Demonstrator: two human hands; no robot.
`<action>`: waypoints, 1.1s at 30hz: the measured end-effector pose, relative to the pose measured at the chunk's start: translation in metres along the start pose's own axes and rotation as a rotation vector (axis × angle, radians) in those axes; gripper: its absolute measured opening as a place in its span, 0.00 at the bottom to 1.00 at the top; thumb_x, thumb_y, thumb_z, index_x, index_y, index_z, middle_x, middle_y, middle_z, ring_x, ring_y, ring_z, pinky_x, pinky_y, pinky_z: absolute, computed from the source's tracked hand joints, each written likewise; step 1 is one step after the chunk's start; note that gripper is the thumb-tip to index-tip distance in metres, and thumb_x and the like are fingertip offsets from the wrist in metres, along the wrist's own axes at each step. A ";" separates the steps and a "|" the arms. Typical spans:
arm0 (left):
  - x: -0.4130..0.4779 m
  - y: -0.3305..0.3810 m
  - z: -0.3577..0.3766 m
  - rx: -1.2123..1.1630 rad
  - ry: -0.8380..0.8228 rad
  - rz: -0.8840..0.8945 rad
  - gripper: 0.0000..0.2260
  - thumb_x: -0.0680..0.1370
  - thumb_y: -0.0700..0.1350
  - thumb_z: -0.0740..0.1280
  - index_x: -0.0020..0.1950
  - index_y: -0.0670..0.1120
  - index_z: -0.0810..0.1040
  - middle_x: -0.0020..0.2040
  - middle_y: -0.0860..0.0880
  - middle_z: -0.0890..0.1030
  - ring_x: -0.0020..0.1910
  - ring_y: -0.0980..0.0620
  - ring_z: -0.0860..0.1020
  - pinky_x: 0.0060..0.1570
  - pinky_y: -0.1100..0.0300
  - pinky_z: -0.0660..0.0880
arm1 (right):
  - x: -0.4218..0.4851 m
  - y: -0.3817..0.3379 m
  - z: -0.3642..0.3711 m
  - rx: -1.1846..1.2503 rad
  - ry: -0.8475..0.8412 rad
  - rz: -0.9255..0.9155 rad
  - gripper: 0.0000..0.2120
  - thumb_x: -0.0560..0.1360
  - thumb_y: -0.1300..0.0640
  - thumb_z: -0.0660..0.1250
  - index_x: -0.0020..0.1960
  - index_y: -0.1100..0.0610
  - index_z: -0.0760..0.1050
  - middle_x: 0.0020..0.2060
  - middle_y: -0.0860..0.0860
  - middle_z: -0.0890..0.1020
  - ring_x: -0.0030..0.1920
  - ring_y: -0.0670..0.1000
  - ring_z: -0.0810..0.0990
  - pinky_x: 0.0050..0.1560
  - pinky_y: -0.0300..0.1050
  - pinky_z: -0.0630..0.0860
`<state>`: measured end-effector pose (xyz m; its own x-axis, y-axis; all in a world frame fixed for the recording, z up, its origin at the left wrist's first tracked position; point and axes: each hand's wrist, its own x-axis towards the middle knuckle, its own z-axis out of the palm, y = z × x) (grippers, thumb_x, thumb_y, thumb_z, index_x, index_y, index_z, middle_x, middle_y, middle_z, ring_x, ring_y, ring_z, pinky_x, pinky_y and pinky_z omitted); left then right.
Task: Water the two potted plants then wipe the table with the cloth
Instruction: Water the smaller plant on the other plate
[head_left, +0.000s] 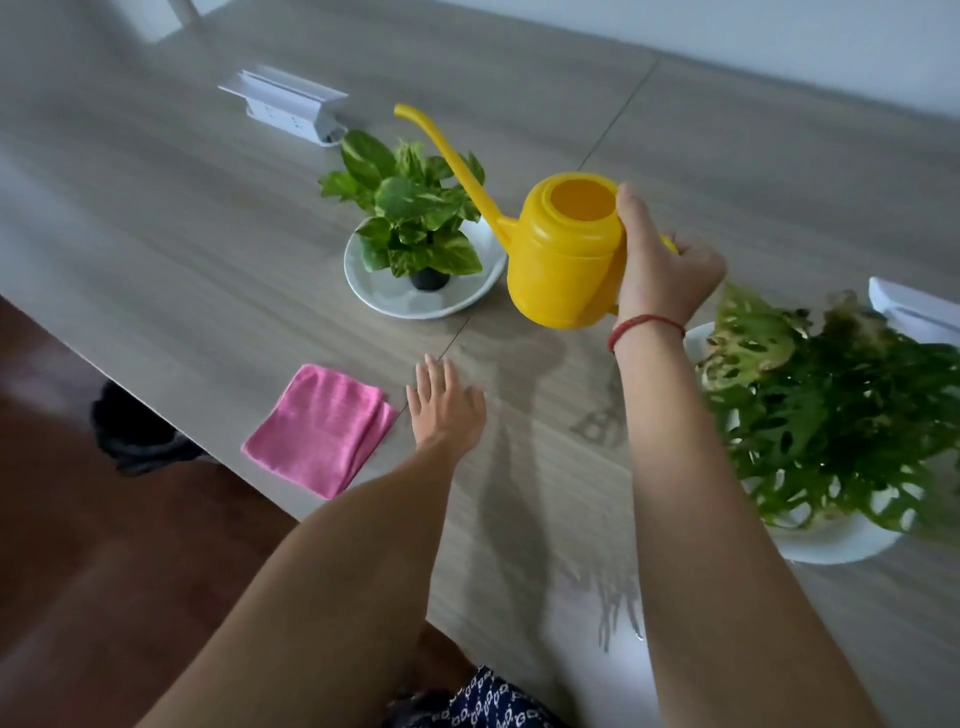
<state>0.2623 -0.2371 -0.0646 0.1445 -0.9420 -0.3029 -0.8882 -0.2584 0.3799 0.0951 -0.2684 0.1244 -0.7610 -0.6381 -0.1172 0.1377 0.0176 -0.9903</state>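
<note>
Above the middle of the wooden table (182, 218), a yellow watering can (563, 254) is held in the air by the right hand (662, 270), whose fingers are wrapped around the handle at the back of the can while the thumb is pressed against the rim of its open top. A red string bracelet (644, 325) is worn on that wrist. The can's long thin spout (447, 150) is angled up and away, passing over the leaves of the small potted plant (410, 218). That plant is seated in a dark pot on a white saucer (384, 299), just beside the can.

Lower and nearer, the left hand (447, 402) is laid flat on the tabletop with the fingers spread and nothing grasped. Just beside it, towards the table edge, a folded pink cloth (319, 428) is found lying flat, apart from the fingers by a narrow strip of wood.

On the far right, a larger plant with holed leaves (831, 410) is set in a white bowl-like dish (831, 543), close to the right forearm. A white socket block (291, 104) is seen at the far side of the table, beyond the small plant. Dark shadows of the arm and can are cast on the tabletop between the two hands.
</note>
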 end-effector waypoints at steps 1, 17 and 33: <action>0.006 0.002 0.002 -0.015 -0.036 -0.021 0.29 0.83 0.55 0.50 0.80 0.44 0.46 0.80 0.43 0.42 0.79 0.46 0.40 0.75 0.48 0.39 | 0.005 0.001 0.005 -0.017 0.000 -0.009 0.31 0.60 0.46 0.81 0.23 0.53 0.58 0.22 0.47 0.61 0.25 0.47 0.60 0.26 0.39 0.61; 0.023 0.006 0.017 -0.005 -0.202 -0.105 0.33 0.81 0.61 0.44 0.78 0.47 0.32 0.76 0.46 0.28 0.75 0.48 0.28 0.70 0.47 0.27 | 0.045 -0.038 0.045 -0.565 0.048 -0.371 0.32 0.61 0.35 0.71 0.24 0.58 0.57 0.27 0.51 0.64 0.32 0.54 0.65 0.33 0.45 0.64; 0.022 0.006 0.017 -0.031 -0.178 -0.129 0.33 0.81 0.61 0.47 0.79 0.48 0.34 0.77 0.48 0.30 0.75 0.49 0.29 0.72 0.47 0.29 | 0.036 -0.060 0.064 -0.682 -0.011 -0.491 0.28 0.61 0.36 0.70 0.25 0.54 0.57 0.28 0.50 0.63 0.36 0.54 0.64 0.37 0.41 0.63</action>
<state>0.2522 -0.2553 -0.0840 0.1740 -0.8488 -0.4993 -0.8531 -0.3832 0.3541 0.1001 -0.3414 0.1845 -0.6278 -0.7020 0.3364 -0.6236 0.1949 -0.7571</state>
